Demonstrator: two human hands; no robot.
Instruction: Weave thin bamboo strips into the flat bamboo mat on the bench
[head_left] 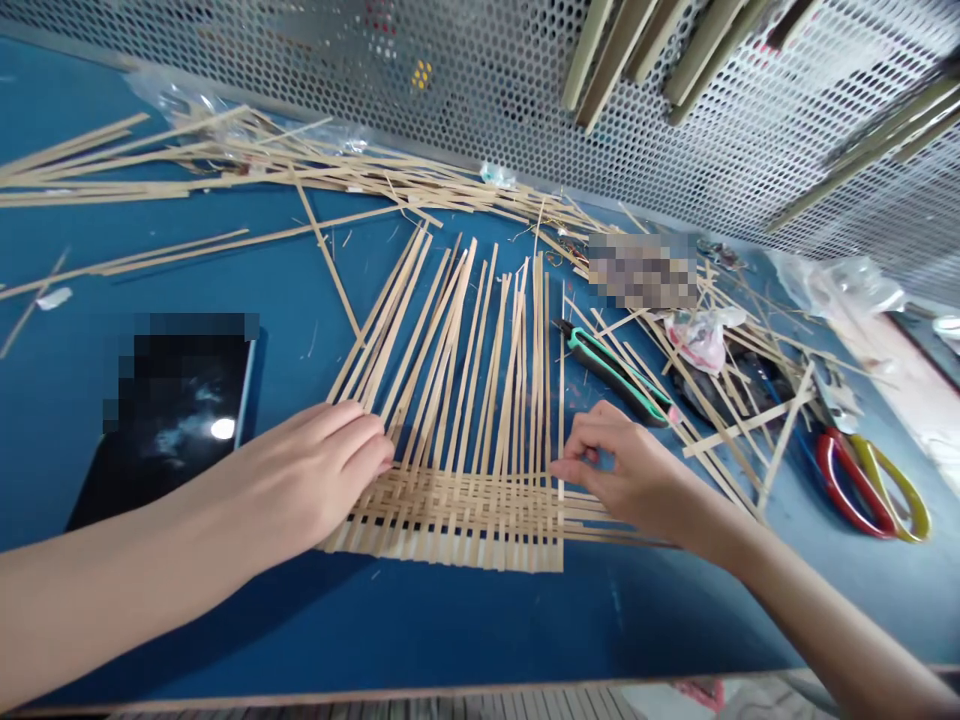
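Observation:
A partly woven mat of pale flat strips [480,510] lies on the blue table, its upright strips fanning away from me. My left hand [326,465] rests over the mat's left side, fingers together and curled down onto the weave; what lies beneath them is hidden. At the right edge, my right hand [611,460] pinches the end of a thin crosswise strip [517,477] between thumb and forefinger. That strip runs along the top of the woven part. Several crosswise strip ends stick out under my right hand.
A black tablet [180,420] lies at left. Green-and-black pliers [619,375] lie beyond my right hand, and scissors with red and yellow handles [874,485] at far right. Loose strips [360,175] and plastic bags [840,285] line the back, before a perforated metal panel [480,100].

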